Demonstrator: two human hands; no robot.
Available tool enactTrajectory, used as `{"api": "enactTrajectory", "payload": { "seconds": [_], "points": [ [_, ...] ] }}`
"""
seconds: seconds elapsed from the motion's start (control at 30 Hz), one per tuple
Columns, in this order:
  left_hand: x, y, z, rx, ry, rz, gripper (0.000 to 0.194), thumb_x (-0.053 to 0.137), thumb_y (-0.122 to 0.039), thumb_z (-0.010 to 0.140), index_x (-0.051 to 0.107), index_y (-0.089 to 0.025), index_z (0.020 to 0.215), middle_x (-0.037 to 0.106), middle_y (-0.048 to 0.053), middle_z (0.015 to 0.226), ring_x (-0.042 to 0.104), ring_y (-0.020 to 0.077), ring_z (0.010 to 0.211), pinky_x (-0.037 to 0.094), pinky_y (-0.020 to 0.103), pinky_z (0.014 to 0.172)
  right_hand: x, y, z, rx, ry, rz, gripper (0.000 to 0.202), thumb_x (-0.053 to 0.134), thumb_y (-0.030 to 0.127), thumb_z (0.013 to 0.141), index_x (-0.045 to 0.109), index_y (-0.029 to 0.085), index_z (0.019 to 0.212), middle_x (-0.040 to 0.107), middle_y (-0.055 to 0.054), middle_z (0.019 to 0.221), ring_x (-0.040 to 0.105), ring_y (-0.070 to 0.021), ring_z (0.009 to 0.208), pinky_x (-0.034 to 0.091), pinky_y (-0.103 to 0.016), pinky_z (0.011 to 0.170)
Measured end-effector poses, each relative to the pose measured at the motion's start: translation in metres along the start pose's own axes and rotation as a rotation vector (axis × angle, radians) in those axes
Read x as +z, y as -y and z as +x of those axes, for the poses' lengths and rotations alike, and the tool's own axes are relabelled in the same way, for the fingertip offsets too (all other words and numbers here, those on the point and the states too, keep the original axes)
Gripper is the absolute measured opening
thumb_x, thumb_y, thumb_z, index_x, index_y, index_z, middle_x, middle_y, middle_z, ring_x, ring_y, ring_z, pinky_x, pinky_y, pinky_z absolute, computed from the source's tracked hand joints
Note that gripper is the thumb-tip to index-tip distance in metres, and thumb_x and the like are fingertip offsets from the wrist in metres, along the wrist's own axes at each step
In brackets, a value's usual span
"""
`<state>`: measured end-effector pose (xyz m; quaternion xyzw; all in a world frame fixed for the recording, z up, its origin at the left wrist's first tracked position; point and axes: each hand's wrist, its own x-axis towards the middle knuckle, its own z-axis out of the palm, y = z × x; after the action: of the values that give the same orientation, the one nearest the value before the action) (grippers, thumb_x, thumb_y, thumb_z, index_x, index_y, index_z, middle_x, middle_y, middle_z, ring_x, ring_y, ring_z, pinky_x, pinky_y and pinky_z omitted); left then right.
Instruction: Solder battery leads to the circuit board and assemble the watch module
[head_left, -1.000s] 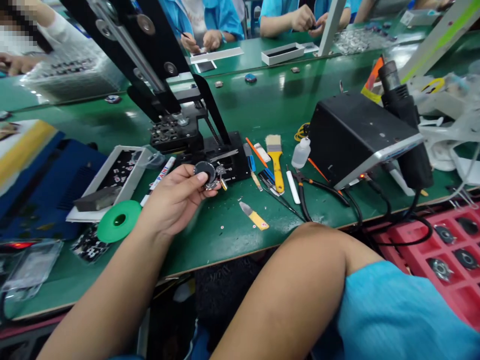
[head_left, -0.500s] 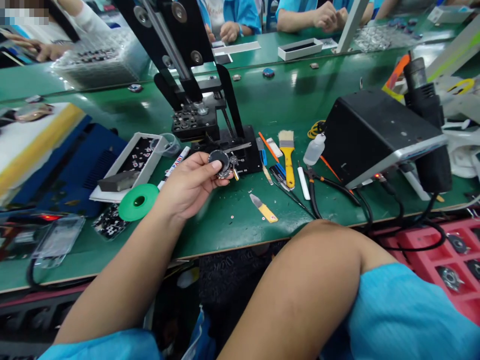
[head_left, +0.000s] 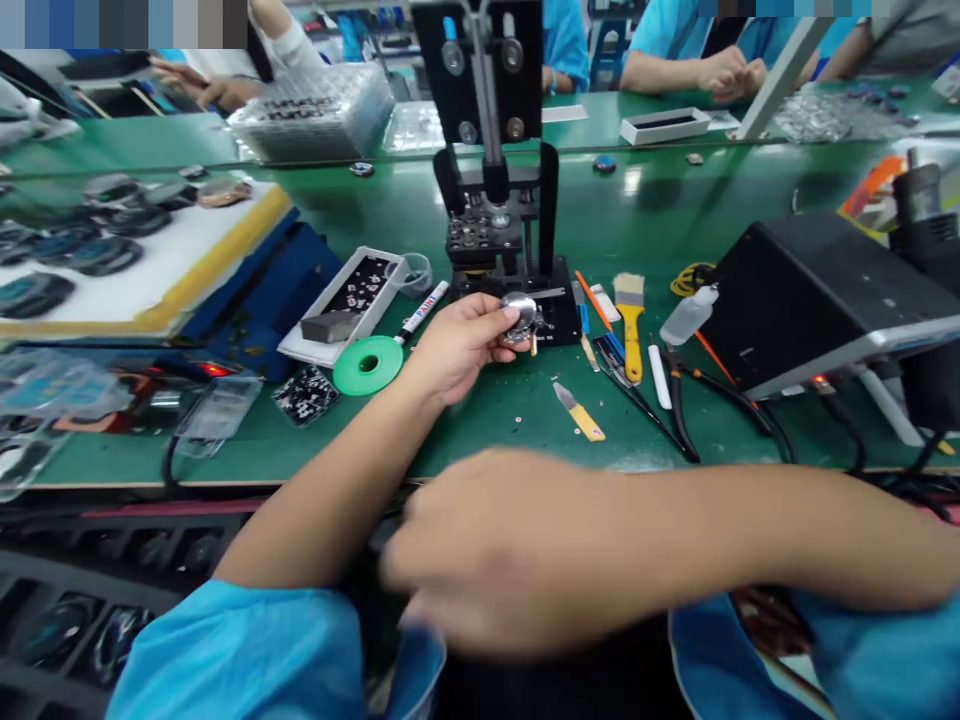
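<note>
My left hand (head_left: 469, 345) pinches a small round watch part (head_left: 517, 312) between thumb and fingers, just in front of the black press (head_left: 501, 200). The part has a shiny disc face, and small metal bits show at its lower edge. Near the camera, over the table's front edge, my right hand (head_left: 499, 550) is smeared by motion; its fingers are curled downward and whatever they may hold is hidden. A yellow-handled blade (head_left: 579, 412) lies on the green table (head_left: 480, 440) between the two hands.
To the right lie a brush (head_left: 631, 330), pliers (head_left: 682, 395), a bottle (head_left: 688, 318) and a black box (head_left: 810, 300). Leftward are a green ring (head_left: 367, 366), a paint marker (head_left: 426, 312), a parts tray (head_left: 386, 300) and a blue machine (head_left: 277, 290). Co-workers' hands show across the table.
My right hand has swung in from the right, where only the arm showed, to the front middle. My view has turned left. My left hand keeps hold of the watch part, its face now reflecting brightly.
</note>
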<state>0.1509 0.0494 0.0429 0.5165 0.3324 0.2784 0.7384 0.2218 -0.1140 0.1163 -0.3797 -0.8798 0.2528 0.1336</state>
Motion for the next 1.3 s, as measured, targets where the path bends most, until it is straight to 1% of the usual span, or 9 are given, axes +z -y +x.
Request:
{"api": "enactTrajectory", "payload": {
  "seconds": [0.1,0.2,0.4,0.57,0.67,0.83,0.97,1.13,1.3],
  "points": [
    [0.003,-0.002,-0.002,-0.020,-0.008,0.000,0.023,0.079,-0.017,0.097,0.059,-0.017,0.085,0.075,0.000,0.066,0.075,0.0111,0.058,0.050,0.014,0.049,-0.012,-0.049,-0.045,0.452,-0.085,-0.315,0.018,0.073,0.027,0.104,0.071,0.019,0.088,0.076,-0.009,0.093,0.068,-0.0244,0.087,0.045,-0.036,0.075],
    [0.005,-0.004,-0.003,-0.037,-0.012,-0.001,0.025,0.076,-0.016,0.102,0.058,-0.017,0.085,0.075,-0.001,0.066,0.074,0.0099,0.057,0.047,0.014,0.049,-0.017,-0.090,-0.097,0.813,-0.041,-0.488,0.022,0.071,0.032,0.105,0.066,0.020,0.088,0.074,-0.010,0.091,0.066,-0.0260,0.082,0.035,-0.036,0.069],
    [0.006,-0.006,-0.003,-0.039,-0.016,-0.003,0.025,0.071,-0.016,0.107,0.057,-0.018,0.086,0.073,-0.002,0.065,0.074,0.0087,0.056,0.046,0.014,0.049,0.000,-0.105,-0.125,0.969,-0.026,-0.337,0.003,0.062,0.026,0.103,0.063,0.023,0.102,0.075,-0.005,0.093,0.068,-0.0234,0.079,0.039,-0.033,0.069],
    [0.003,-0.006,-0.002,-0.023,-0.008,-0.003,0.023,0.073,-0.019,0.106,0.058,-0.018,0.088,0.072,-0.003,0.067,0.073,0.0083,0.056,0.046,0.016,0.051,-0.001,-0.102,-0.127,0.876,-0.080,-0.241,0.013,0.062,0.017,0.092,0.064,0.025,0.103,0.071,0.000,0.082,0.063,-0.0206,0.072,0.037,-0.032,0.067],
    [0.003,-0.006,-0.002,-0.020,-0.006,0.001,0.024,0.072,-0.019,0.106,0.058,-0.018,0.087,0.072,-0.003,0.067,0.072,0.0081,0.056,0.046,0.016,0.051,-0.012,-0.101,-0.129,0.775,-0.218,-0.069,0.018,0.062,0.022,0.091,0.073,0.025,0.106,0.072,0.000,0.083,0.063,-0.0196,0.073,0.041,-0.033,0.069],
    [0.002,-0.005,-0.001,-0.018,-0.003,0.016,0.024,0.073,-0.020,0.105,0.058,-0.018,0.087,0.073,-0.003,0.067,0.073,0.0084,0.057,0.045,0.016,0.052,-0.036,-0.107,-0.098,0.579,-0.542,0.641,0.015,0.075,0.032,0.089,0.085,0.024,0.096,0.071,-0.002,0.082,0.061,-0.0172,0.073,0.045,-0.031,0.068],
    [0.002,-0.005,0.000,-0.023,-0.027,0.015,0.023,0.072,-0.019,0.105,0.057,-0.018,0.087,0.072,-0.003,0.066,0.073,0.0087,0.056,0.045,0.016,0.050,-0.032,-0.120,-0.069,0.357,-0.671,1.079,0.031,0.095,0.031,0.076,0.086,0.025,0.106,0.063,0.003,0.073,0.055,-0.0139,0.067,0.045,-0.029,0.064],
    [0.000,-0.003,-0.001,-0.012,0.024,0.034,0.022,0.073,-0.021,0.104,0.059,-0.018,0.087,0.074,-0.001,0.067,0.072,0.0088,0.058,0.046,0.015,0.052,-0.011,-0.138,-0.069,0.319,-0.808,0.736,0.032,0.089,0.054,0.096,0.089,0.026,0.111,0.073,-0.001,0.084,0.062,-0.0141,0.071,0.054,-0.031,0.067],
    [-0.002,0.001,-0.001,-0.014,0.034,0.045,0.026,0.084,-0.028,0.096,0.061,-0.018,0.089,0.074,-0.001,0.069,0.074,0.0100,0.060,0.046,0.016,0.052,-0.011,-0.143,-0.077,0.270,-0.890,0.417,0.026,0.085,0.048,0.101,0.089,0.030,0.119,0.086,-0.005,0.106,0.080,-0.0198,0.092,0.066,-0.035,0.080]
  ]
}}
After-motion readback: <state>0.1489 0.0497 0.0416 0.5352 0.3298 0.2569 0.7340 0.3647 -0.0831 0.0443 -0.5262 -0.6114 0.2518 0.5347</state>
